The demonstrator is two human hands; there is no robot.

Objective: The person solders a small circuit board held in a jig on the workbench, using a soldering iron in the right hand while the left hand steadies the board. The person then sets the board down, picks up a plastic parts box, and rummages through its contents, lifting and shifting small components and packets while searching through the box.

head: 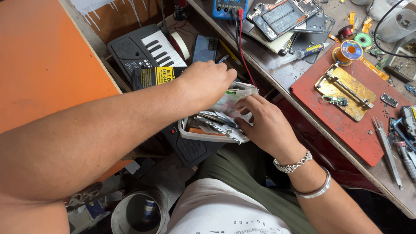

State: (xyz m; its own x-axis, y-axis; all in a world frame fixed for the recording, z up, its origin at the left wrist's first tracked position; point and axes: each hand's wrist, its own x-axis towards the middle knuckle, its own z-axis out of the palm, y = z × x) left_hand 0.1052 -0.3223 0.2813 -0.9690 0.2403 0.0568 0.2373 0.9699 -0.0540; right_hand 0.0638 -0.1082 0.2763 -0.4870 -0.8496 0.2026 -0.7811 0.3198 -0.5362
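**Both hands sorting through a tray of small packets**

Head view: a shallow white plastic tray sits on the person's lap, below the counter edge, stuffed with small silvery packets. The left hand is curled over the far end of the pile, fingers bent down into the packets; whether it pinches one cannot be told. The right hand rests on the near side, fingers half open and spread across the packets, thumb beside the tray's rim. The step in hand looks like rummaging for one packet; the next move seems to call for parting the stack and pinching out a single piece without spilling the rest. A toy keyboard lies beyond the tray, and a red work mat with a brass board holder lies on the counter to the right.
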